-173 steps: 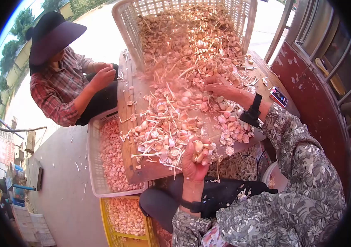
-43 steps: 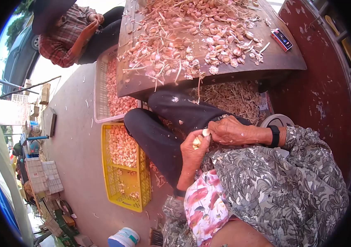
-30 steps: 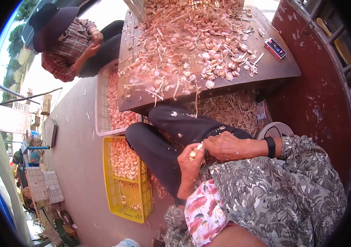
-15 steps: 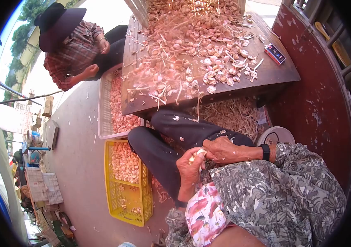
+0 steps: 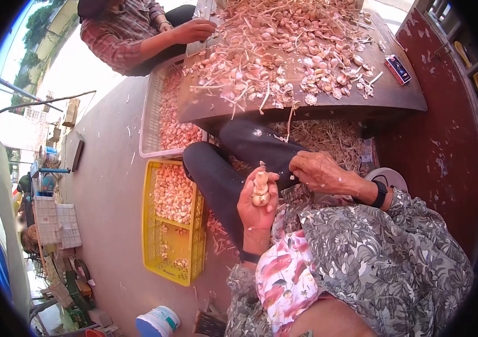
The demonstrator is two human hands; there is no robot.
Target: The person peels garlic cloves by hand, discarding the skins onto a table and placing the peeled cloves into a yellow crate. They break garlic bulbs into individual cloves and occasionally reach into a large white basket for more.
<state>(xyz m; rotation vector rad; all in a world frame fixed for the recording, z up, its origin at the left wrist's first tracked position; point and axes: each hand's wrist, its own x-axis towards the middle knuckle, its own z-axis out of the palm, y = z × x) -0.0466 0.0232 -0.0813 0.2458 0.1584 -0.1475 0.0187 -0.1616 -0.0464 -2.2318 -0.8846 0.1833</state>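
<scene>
Garlic cloves lie in my left hand, palm up with its fingers curled round them, above my lap. My right hand is to the right, apart from the left, its fingers bent together over the dark trousers; whatever is between its fingertips is hidden. Loose garlic and dry stems cover much of the wooden table in front. Peeled-looking cloves fill the far part of the yellow crate, left of my knees.
A pale crate of pinkish cloves stands beside the table. A co-worker in a checked shirt reaches to the table's left edge. A small box lies at the table's right. A white-and-blue bucket stands on the floor.
My hands have moved apart; the left has turned palm up, showing the cloves, and the right has moved away. The co-worker's hand has come to the table edge. The view has shifted.
</scene>
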